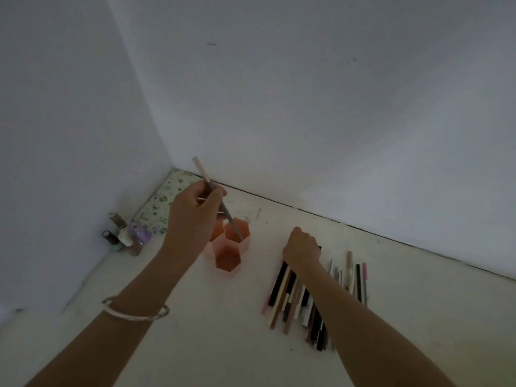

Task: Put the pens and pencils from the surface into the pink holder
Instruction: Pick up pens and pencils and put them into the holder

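A pink holder (227, 258) made of hexagonal cups stands on the white surface near the wall corner. My left hand (192, 210) is shut on a slim pale pen (201, 172), held tilted, its lower end dipping into the holder's back right cup. Several pens and pencils (296, 300) lie side by side in a row to the right of the holder. My right hand (303, 245) rests on the far ends of that row, fingers curled down over them; whether it grips one is hidden.
Several small nail polish bottles (125, 236) cluster at the left wall. A floral pouch (164, 202) lies in the corner behind the holder. White walls close the left and back sides. A bangle (134, 312) sits on my left wrist.
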Demonstrator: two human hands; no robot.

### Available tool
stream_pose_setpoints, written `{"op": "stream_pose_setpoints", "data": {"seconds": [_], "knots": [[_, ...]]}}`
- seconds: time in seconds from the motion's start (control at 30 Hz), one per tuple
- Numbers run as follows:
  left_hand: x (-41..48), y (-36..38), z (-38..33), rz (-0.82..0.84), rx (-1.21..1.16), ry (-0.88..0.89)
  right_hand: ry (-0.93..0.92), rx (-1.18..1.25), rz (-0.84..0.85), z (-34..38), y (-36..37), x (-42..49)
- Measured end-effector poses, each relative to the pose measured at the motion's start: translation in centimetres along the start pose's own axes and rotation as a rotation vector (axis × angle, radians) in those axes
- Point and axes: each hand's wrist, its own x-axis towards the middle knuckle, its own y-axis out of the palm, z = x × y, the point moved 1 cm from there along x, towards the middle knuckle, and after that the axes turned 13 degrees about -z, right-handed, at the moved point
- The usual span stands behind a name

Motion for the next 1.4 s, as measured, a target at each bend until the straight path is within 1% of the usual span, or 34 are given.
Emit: {"op": "stream_pose_setpoints", "data": {"seconds": [0.1, 0.27, 0.33, 0.43, 0.5, 0.57, 0.63, 0.73, 0.8, 0.9, 0.97, 1.07, 1.17, 1.27, 1.4], "knots": [[0.3, -1.1, 0.3, -0.044, 0.004, 0.029, 0.005, 0.013, -0.002, 0.2, 0.8, 0.2], [0.8, -2.7, 0.5, -0.14, -0.028, 0.084, 0.091, 0.16, 0.006, 0.5, 1.0, 0.7], [1.1, -3.6, 0.8, -0.165, -0.043, 0.111, 0.161, 0.286, -0.001, 0.3, 0.2, 1.3], [2.4, -4.7, 1.6, -0.263, 0.033, 0.167, 0.292, 0.501, -0.03, -0.2, -2.9, 2.9], [3.2, -4.6, 2.2, -0.312, 0.087, 0.237, 0.335, 0.721, -0.071, -0.2, -6.0, 3.6], [3.5, -3.9, 3.0, -0.303, 0.137, 0.309, 0.31, 0.936, -0.139, 0.3, -9.3, 3.7], [3.4, -2.9, 3.9, -0.257, 0.245, 0.384, 0.238, 1.073, -0.221, 1.4, -12.3, 3.2], [2.4, -1.9, 6.5, -0.14, 0.426, 0.48, 0.137, 1.176, -0.343, 3.7, -15.1, 1.9], [1.7, -1.6, 8.1, -0.072, 0.536, 0.51, 0.106, 1.231, -0.391, 4.9, -15.6, 0.8], [1.1, -1.4, 9.4, -0.091, 0.654, 0.614, 0.075, 1.271, -0.441, 6.4, -15.0, -0.6], [1.3, -1.8, 9.5, -0.14, 0.627, 0.65, 0.036, 1.284, -0.483, 7.5, -13.9, -1.3], [2.3, -3.5, 8.4, -0.302, 0.443, 0.557, -0.058, 1.259, -0.527, 9.5, -11.5, -2.5], [3.2, -5.5, 7.0, -0.427, 0.258, 0.418, -0.162, 1.173, -0.47, 11.4, -8.6, -3.6], [3.2, -6.9, 5.9, -0.428, 0.169, 0.396, -0.232, 1.073, -0.424, 12.2, -5.9, -4.0], [2.0, -6.6, 5.0, -0.338, 0.096, 0.358, -0.249, 0.958, -0.336, 12.5, -2.6, -4.3]]}}
